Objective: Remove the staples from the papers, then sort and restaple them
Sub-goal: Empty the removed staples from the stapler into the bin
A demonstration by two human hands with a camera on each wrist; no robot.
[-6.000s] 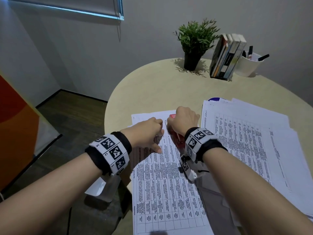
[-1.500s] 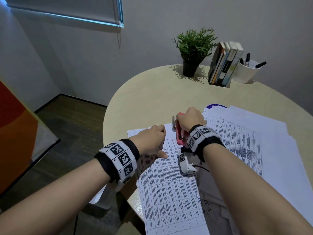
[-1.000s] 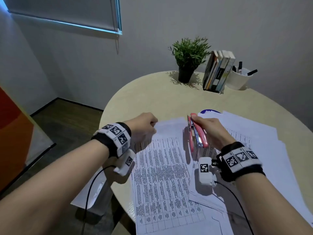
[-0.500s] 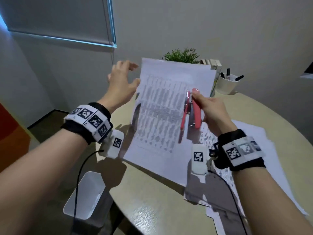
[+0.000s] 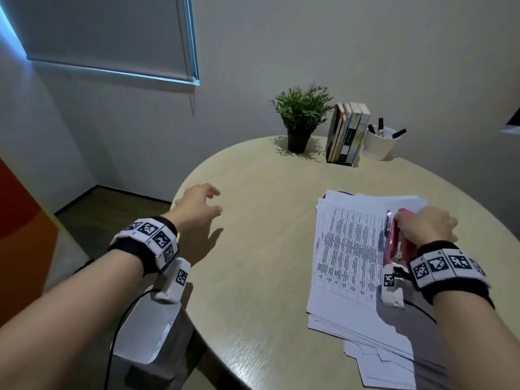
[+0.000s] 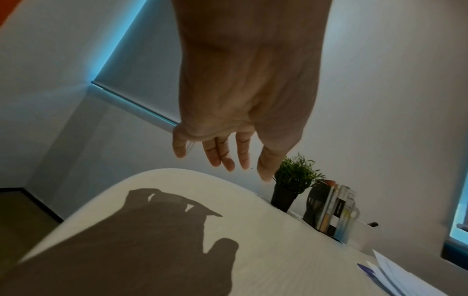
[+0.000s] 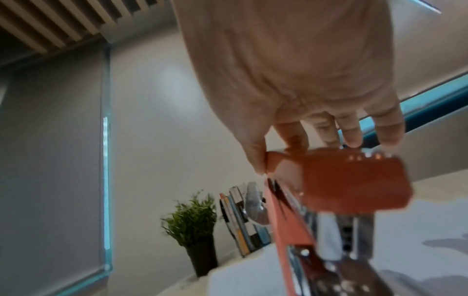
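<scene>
Right hand point(image 5: 425, 229) grips the red stapler point(image 5: 395, 240) over the papers point(image 5: 346, 249), left hand point(image 5: 197, 205) loose and empty — unpinned sheets beneath those fingers could skid and misalign.

We see a small office or meeting room. A round wooden table point(image 5: 253, 220) stands near plain grey walls. At its far edge are a potted plant point(image 5: 300, 116), upright books point(image 5: 347, 132) and a pen cup point(image 5: 380, 144). Printed papers point(image 5: 349, 249) lie on its right side, and left of it a roller blind point(image 5: 107, 35) covers a window.
</scene>
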